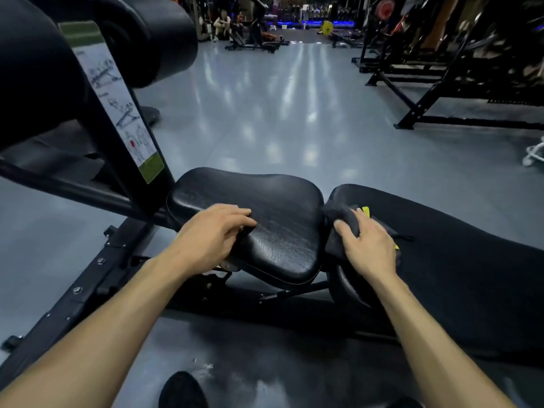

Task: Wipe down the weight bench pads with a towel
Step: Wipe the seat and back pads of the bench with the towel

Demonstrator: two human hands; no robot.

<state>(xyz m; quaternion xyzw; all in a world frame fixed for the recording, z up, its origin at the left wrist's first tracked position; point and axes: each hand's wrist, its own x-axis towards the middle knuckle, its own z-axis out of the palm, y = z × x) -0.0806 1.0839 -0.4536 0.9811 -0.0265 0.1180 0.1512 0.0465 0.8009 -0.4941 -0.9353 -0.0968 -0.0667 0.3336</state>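
Towel (341, 222) bunched, mostly hidden under right hand (368, 245).

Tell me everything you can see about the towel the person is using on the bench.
The towel is a dark grey, soft-looking cloth, bunched up rather than spread flat, with a bright yellow tag or edge poking out near the fingers. It lies on the near end of the long back pad, beside the gap to the seat pad. The right hand presses down on it, fingers over the folds. Part of it hangs over the pad's edge.
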